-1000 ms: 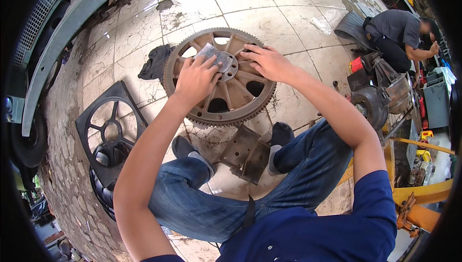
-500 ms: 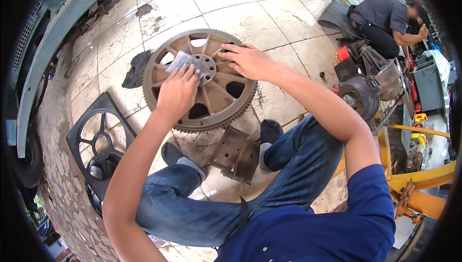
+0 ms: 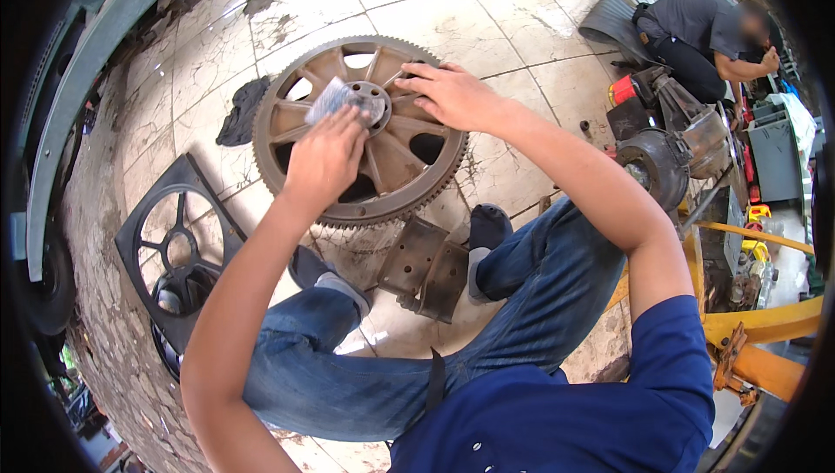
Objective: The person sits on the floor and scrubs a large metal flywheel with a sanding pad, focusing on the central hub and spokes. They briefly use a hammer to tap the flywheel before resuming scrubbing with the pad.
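Observation:
A large toothed flywheel, brown with spokes and a lighter drilled hub, lies tilted on the floor in front of me. My left hand presses a folded grey sheet onto the hub, fingers together over it. Whether the sheet is cloth or abrasive paper I cannot make out; it is blurred. On the wheel's right side, my right hand rests with its fingers stretched across the spokes and holds nothing.
Between my feet lies a rusty metal bracket. A black fan shroud leans at the left, and a dark rag lies beside the wheel. Right: a greasy metal housing, a yellow frame, a crouching person.
My left hand has slid slightly toward the right across the hub, and the grey sheet has bunched up. The right hand stays on the wheel.

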The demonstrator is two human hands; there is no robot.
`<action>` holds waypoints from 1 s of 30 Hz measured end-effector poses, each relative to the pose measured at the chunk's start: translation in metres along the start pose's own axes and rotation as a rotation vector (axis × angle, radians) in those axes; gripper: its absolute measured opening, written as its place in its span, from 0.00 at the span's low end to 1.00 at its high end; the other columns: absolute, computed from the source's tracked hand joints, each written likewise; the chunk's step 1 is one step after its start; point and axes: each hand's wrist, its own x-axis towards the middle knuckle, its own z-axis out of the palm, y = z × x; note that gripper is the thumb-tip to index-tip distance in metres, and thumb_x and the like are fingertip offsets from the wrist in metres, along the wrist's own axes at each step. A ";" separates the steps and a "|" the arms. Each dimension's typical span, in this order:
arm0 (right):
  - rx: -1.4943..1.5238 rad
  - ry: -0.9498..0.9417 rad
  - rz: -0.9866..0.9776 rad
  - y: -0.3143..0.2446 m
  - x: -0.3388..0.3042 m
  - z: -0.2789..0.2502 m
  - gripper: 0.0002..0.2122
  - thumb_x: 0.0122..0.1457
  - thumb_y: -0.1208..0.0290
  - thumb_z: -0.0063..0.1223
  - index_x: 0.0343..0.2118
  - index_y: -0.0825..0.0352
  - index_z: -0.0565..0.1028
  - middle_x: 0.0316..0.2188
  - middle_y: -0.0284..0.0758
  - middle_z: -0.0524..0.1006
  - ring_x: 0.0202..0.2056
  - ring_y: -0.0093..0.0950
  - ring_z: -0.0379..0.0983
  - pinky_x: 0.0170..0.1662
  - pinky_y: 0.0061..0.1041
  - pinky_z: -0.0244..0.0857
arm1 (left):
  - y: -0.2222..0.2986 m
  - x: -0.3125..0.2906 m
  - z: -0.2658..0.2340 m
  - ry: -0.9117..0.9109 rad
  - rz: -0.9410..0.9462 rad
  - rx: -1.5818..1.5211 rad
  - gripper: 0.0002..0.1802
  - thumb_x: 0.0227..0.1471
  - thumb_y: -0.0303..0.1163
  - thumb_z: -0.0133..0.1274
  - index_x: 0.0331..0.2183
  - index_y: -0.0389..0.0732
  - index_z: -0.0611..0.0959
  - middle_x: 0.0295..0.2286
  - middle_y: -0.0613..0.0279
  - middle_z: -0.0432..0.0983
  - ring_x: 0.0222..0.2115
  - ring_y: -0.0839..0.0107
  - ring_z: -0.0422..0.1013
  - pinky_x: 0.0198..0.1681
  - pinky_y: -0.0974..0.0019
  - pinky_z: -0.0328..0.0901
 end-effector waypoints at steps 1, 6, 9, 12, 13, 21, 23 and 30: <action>-0.008 0.004 -0.001 0.002 -0.001 0.002 0.21 0.64 0.68 0.49 0.61 0.57 0.68 0.63 0.35 0.65 0.59 0.33 0.67 0.61 0.39 0.58 | -0.006 0.004 -0.001 0.012 -0.002 0.029 0.16 0.59 0.32 0.52 0.46 0.36 0.82 0.46 0.50 0.79 0.51 0.57 0.74 0.55 0.57 0.68; -0.001 -0.027 0.015 -0.001 -0.002 0.003 0.20 0.65 0.68 0.48 0.61 0.57 0.68 0.64 0.35 0.64 0.59 0.34 0.66 0.63 0.40 0.57 | 0.009 -0.004 0.005 0.041 -0.052 0.004 0.14 0.58 0.27 0.52 0.46 0.36 0.81 0.47 0.47 0.78 0.52 0.53 0.72 0.54 0.55 0.68; 0.000 -0.040 0.025 0.000 -0.002 0.000 0.20 0.65 0.68 0.48 0.61 0.57 0.68 0.64 0.34 0.64 0.59 0.34 0.66 0.63 0.41 0.57 | 0.007 -0.001 0.003 0.118 -0.043 -0.015 0.12 0.60 0.29 0.49 0.42 0.34 0.81 0.42 0.43 0.79 0.46 0.50 0.76 0.50 0.52 0.70; -0.006 -0.017 0.008 0.002 -0.003 0.001 0.20 0.65 0.67 0.48 0.61 0.57 0.68 0.64 0.34 0.64 0.59 0.34 0.66 0.63 0.41 0.57 | 0.001 0.013 -0.019 0.070 -0.432 -0.155 0.12 0.63 0.31 0.46 0.38 0.33 0.80 0.23 0.41 0.77 0.25 0.42 0.75 0.28 0.47 0.70; -0.009 -0.004 -0.004 0.001 -0.001 0.001 0.20 0.65 0.67 0.48 0.61 0.57 0.68 0.64 0.34 0.63 0.59 0.34 0.66 0.63 0.41 0.57 | -0.002 0.017 -0.024 0.085 -0.598 -0.303 0.13 0.64 0.32 0.45 0.40 0.33 0.80 0.21 0.40 0.77 0.26 0.42 0.76 0.30 0.49 0.71; 0.015 -0.031 0.047 0.003 -0.006 -0.002 0.20 0.64 0.68 0.49 0.60 0.57 0.69 0.63 0.34 0.66 0.59 0.35 0.67 0.62 0.40 0.59 | 0.030 0.027 -0.031 -0.112 -0.767 -0.526 0.15 0.63 0.31 0.47 0.46 0.33 0.79 0.44 0.34 0.75 0.51 0.42 0.69 0.54 0.50 0.66; 0.035 -0.013 0.017 -0.005 0.002 -0.004 0.20 0.64 0.68 0.50 0.59 0.57 0.70 0.62 0.34 0.66 0.57 0.35 0.68 0.61 0.41 0.60 | 0.011 0.008 -0.008 0.072 -0.469 -0.387 0.15 0.63 0.31 0.48 0.47 0.34 0.79 0.46 0.35 0.74 0.52 0.42 0.68 0.55 0.51 0.65; 0.101 -0.053 0.040 0.000 0.009 -0.012 0.16 0.62 0.67 0.52 0.53 0.60 0.75 0.58 0.36 0.71 0.51 0.38 0.74 0.54 0.39 0.68 | 0.016 -0.001 0.012 0.006 -0.074 -0.179 0.18 0.60 0.29 0.51 0.51 0.38 0.79 0.52 0.38 0.71 0.57 0.45 0.65 0.60 0.52 0.61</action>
